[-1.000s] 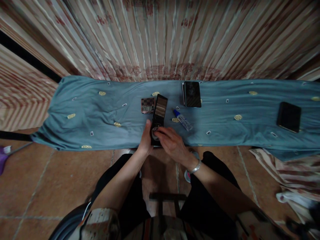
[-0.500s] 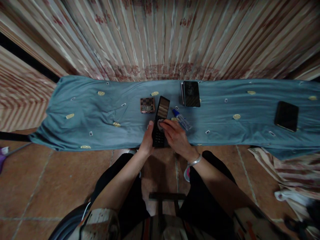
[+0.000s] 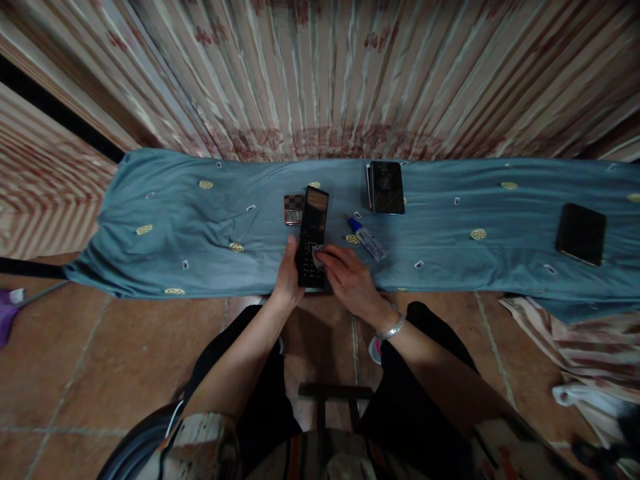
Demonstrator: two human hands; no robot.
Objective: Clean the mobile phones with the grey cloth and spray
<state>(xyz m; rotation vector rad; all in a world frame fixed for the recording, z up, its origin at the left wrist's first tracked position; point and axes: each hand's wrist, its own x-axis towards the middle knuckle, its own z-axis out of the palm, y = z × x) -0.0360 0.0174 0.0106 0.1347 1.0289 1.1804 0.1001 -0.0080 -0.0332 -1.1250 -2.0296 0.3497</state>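
Note:
A black flip phone [image 3: 314, 223], unfolded with screen and keypad facing up, is gripped along its lower left edge by my left hand [image 3: 289, 277]. My right hand [image 3: 351, 279] pinches a small greyish wad [image 3: 318, 257], perhaps cloth or tissue, against the right side of the keypad. Just beyond the phone, partly covered by it, lies a small checkered brown device [image 3: 293, 209] with a little display. A clear bottle with a blue cap [image 3: 369, 240] lies on its side past my right fingers.
A blue patterned cloth [image 3: 260, 267] covers the long narrow table. Dark flat devices [image 3: 387, 188] are stacked towards the back, and a black rectangular case [image 3: 581, 233] lies far right. A pleated curtain [image 3: 320, 80] hangs behind. Tiled floor [image 3: 150, 360] shows below.
The phone has shifted slightly left and stands straighter, now overlapping the checkered device. My right hand's wad has moved from near the hinge down onto the keypad.

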